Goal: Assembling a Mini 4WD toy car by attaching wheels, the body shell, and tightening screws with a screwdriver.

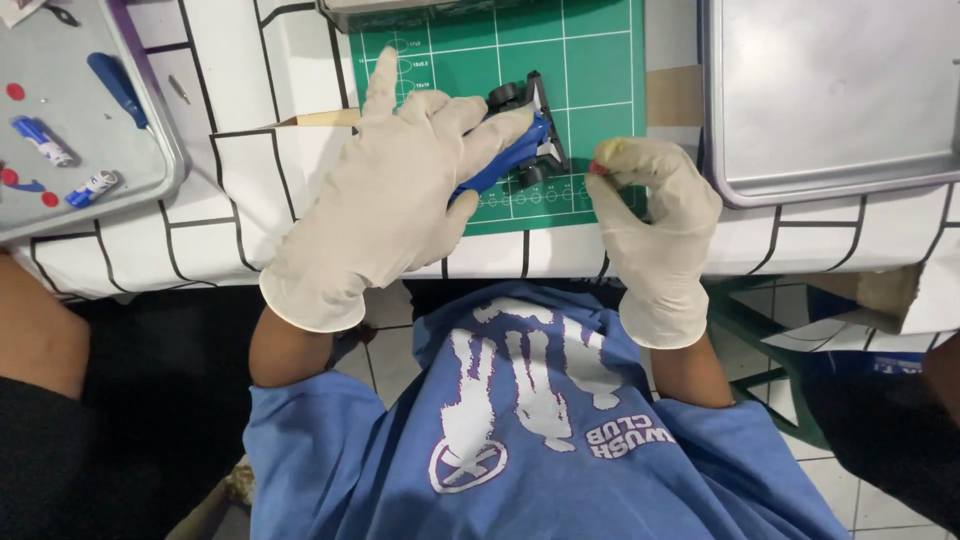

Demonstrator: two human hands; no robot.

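Note:
My left hand (395, 185), in a pale latex glove, grips a small blue toy car (515, 150) with black wheels and holds it over the green cutting mat (590, 50). My right hand (655, 215), also gloved, sits just right of the car with its fingertips pinched on a tiny red part (597, 169) close to the car's black end. Most of the car's body is hidden under my left fingers.
A grey metal tray (60, 110) at the left holds a blue-handled screwdriver (118, 85), small blue-and-white parts and red dots. Another metal tray (830, 90) lies at the right. The table has a white cloth with black lines (230, 215). Another person's arm (35, 330) is at the left edge.

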